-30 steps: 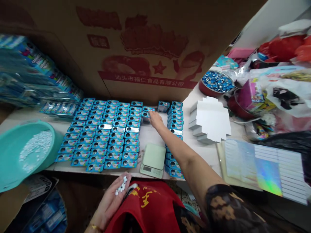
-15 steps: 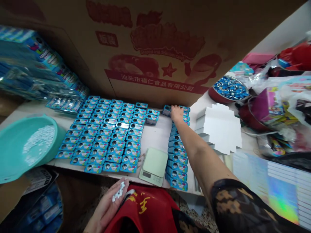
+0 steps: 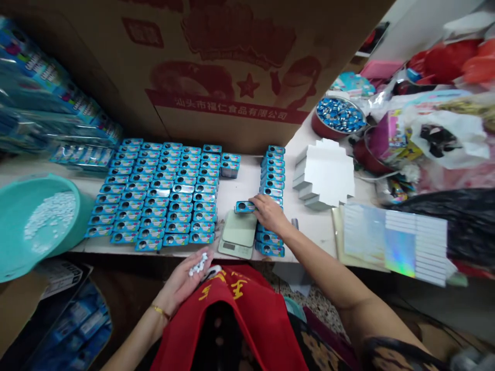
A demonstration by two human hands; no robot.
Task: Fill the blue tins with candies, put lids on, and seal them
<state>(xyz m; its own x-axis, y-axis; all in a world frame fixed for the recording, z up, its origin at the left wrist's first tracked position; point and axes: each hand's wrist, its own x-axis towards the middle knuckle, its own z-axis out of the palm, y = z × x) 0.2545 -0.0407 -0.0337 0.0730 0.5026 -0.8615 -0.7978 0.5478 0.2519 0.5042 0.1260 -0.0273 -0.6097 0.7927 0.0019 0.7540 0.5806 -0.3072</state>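
Note:
In the head view my right hand (image 3: 268, 212) pinches a small blue candy tin (image 3: 243, 206) with a dark round window. The tin is just above the far end of the pale green digital scale (image 3: 240, 229); whether it touches the scale I cannot tell. My left hand (image 3: 187, 275) is cupped palm up near the table's front edge, with small white candies (image 3: 198, 265) in it. Just right of the scale runs a column of similar blue tins (image 3: 273, 178), partly hidden by my right hand. Left of the scale stand several packed columns of blue tins (image 3: 155, 208).
A turquoise basin (image 3: 79, 226) with white candies stands at left. Behind the tins rises a large cardboard box (image 3: 216, 129). White cut card sheets (image 3: 328, 172), a red bowl (image 3: 328, 129) of blue-and-silver pieces and holographic sheets (image 3: 402, 242) lie at right. Wrapped blue packs (image 3: 58, 103) are stacked at back left.
My right hand has come from the far end of the right column toward the scale, bringing a tin. My left hand still holds the candies. The camera view has shifted.

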